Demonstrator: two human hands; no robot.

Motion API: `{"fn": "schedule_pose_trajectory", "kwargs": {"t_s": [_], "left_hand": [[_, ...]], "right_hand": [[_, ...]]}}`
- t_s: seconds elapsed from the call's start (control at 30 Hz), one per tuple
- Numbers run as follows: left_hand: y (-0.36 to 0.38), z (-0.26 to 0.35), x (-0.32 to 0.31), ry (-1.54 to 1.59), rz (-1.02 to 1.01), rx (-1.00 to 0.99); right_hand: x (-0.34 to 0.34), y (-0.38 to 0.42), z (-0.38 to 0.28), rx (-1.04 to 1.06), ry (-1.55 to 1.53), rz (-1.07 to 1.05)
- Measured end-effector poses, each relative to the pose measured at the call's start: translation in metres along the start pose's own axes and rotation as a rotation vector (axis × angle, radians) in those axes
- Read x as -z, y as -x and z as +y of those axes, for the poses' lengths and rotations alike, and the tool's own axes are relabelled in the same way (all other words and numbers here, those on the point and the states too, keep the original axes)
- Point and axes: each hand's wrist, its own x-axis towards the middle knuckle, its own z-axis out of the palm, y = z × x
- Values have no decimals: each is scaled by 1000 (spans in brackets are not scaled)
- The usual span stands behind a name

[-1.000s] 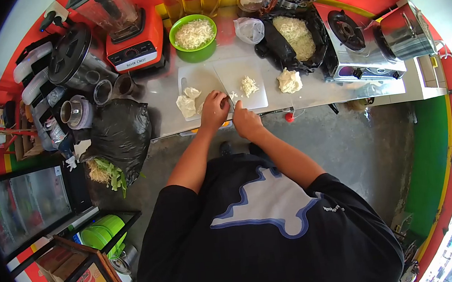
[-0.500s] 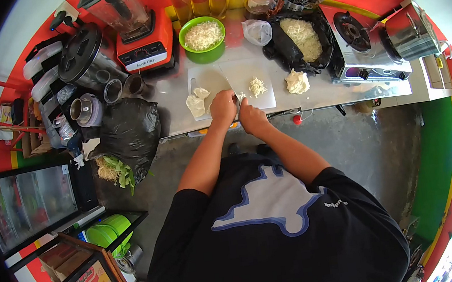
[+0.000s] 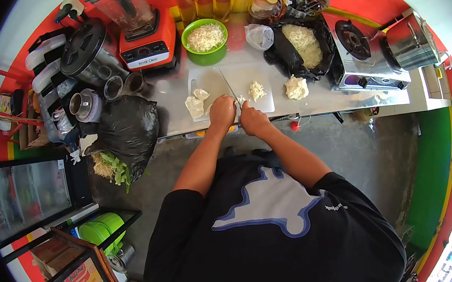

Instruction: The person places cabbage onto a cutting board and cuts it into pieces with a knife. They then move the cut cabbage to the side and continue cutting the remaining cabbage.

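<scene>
My right hand [image 3: 255,120] is closed around the handle of a knife [image 3: 229,84], its blade slanting away over the white cutting board [image 3: 261,71]. Close beside it, my left hand [image 3: 223,113] is curled with its fingers bent down on the board; whatever lies under them is hidden. A few small white bits [image 3: 241,99] show between the hands. Left of my left hand are pale, torn-looking food pieces [image 3: 196,105]. A small pile of whitish shreds [image 3: 256,90] sits on the board's right side. Off the board to the right rests an off-white lump [image 3: 296,87].
Behind the board stands a green bowl [image 3: 207,57] of pale shreds, beside a red blender [image 3: 144,53]. A black plastic bag [image 3: 280,50] of shreds and a gas stove [image 3: 368,69] are at right. Another black bag [image 3: 130,129] hangs over the counter's left edge.
The view has shifted slightly. Both hands stay close together at the board's front edge, and the left fingers have tilted a little. More of the knife's blade line shows now.
</scene>
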Motion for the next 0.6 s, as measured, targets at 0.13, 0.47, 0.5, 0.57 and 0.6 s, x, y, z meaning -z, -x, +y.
{"fn": "schedule_pose_trajectory", "kwargs": {"t_s": [0.13, 0.47, 0.5, 0.57, 0.6], "left_hand": [[1, 2, 2, 9, 35, 47], [0, -13, 0, 99, 114, -26], [2, -14, 0, 73, 83, -39], [4, -12, 0, 50, 51, -53], [4, -11, -1, 53, 43, -37]], "right_hand": [[-3, 6, -3, -29, -5, -26], [-2, -2, -3, -16, -115, 3], [-4, 0, -3, -28, -140, 1], [-8, 4, -3, -43, -164, -1], [-12, 4, -5, -51, -157, 4]]}}
